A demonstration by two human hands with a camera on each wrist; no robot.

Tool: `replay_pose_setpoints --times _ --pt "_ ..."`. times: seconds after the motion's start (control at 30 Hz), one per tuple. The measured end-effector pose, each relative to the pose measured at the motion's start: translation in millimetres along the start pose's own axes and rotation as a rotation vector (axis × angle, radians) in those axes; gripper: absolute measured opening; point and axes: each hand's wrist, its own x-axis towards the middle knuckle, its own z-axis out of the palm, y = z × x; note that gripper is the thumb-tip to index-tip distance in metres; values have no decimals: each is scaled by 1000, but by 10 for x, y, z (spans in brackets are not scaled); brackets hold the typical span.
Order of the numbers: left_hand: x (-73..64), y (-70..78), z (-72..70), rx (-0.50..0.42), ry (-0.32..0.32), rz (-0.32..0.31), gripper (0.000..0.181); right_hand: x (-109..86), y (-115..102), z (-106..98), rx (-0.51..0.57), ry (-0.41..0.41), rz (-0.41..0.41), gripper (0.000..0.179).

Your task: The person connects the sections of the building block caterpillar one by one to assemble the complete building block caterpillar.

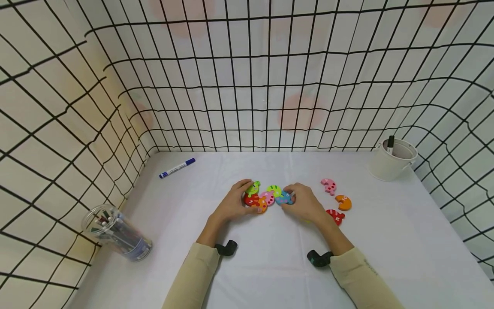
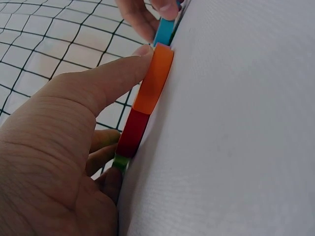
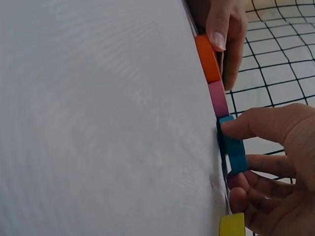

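Observation:
A row of colourful puzzle pieces lies mid-table: a green piece with a face [image 1: 253, 189], a red one [image 1: 251, 200], an orange one [image 1: 263, 205], a pink one [image 1: 268, 197] and a striped green one [image 1: 274, 190]. My left hand [image 1: 233, 201] holds the row's left end, fingers around the green and red side, thumb against the orange edge [image 2: 154, 78]. At the right end, my right hand [image 1: 306, 201] pinches a blue puzzle piece [image 1: 284, 198] against the row. In the right wrist view, a yellow piece [image 3: 232, 224] sits near the right fingertips.
Right of the right hand lie loose pink [image 1: 329, 186], orange [image 1: 343, 202] and red [image 1: 336, 216] pieces. A white bucket [image 1: 390, 165] with a marker stands at the back right. A blue-capped marker [image 1: 177, 168] lies back left; a jar of pencils [image 1: 122, 238] is at left. Black-grid netting [image 1: 247, 98] surrounds the table.

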Motion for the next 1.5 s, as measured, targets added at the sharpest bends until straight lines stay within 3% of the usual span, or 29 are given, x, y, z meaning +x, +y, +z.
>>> replay_pose_setpoints --times 0.6,1.13,1.33,1.5 --pt "-6 7 42 27 36 7 97 -24 49 11 10 -14 31 57" --pt "9 51 59 16 59 -27 95 -339 285 -341 -54 79 52 59" --pt "6 57 62 15 54 -29 96 -471 385 -422 -104 52 84 67" --pt "2 52 65 16 66 -27 95 -531 472 -445 -155 36 52 62"
